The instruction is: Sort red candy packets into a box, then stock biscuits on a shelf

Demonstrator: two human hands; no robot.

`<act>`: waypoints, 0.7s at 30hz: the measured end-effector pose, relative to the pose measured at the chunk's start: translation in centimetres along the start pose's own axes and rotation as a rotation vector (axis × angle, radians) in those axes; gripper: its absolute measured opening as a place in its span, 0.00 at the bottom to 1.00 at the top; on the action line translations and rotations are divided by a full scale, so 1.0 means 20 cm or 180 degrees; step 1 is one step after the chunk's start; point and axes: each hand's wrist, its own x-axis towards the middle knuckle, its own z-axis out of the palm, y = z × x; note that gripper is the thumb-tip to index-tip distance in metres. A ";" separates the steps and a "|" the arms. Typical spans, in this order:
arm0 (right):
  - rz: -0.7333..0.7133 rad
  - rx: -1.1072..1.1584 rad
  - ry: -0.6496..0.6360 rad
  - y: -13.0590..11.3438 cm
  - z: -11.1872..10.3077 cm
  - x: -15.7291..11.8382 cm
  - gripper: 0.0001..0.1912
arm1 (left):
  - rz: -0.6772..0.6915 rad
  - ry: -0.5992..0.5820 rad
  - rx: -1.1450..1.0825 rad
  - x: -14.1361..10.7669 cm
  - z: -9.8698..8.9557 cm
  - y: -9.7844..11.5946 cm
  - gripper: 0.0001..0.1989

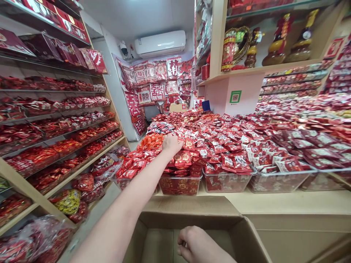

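Observation:
My left hand stretches forward over the display of small red packets. Its fingers curl downward, and what they hold, if anything, is hidden behind the hand. Red packets with gold print lie just below and to the right of it, in a clear plastic bin. Orange-red packets are heaped on its left. My right hand is over the open cardboard box in front of me, its fingers curled in, with nothing visible in them. The visible part of the box's inside shows bare cardboard.
More clear bins of red packets line the counter edge to the right. Shelves of red goods rise on the left. Bagged items lie low beside them. A cabinet with gourd-shaped bottles overhangs the counter.

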 end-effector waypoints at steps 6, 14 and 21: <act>-0.0027 -0.0168 -0.0068 0.01 0.01 0.00 0.08 | -0.0006 -0.0057 -0.0095 0.06 0.02 -0.01 0.20; -0.0070 -0.0265 -0.0019 0.02 0.00 -0.01 0.07 | 0.0244 -0.0185 -0.0309 0.09 0.02 -0.05 0.17; 0.0107 -0.0260 -0.0208 0.00 -0.03 -0.02 0.09 | 0.0829 -0.0783 -0.0660 0.20 0.01 -0.05 0.16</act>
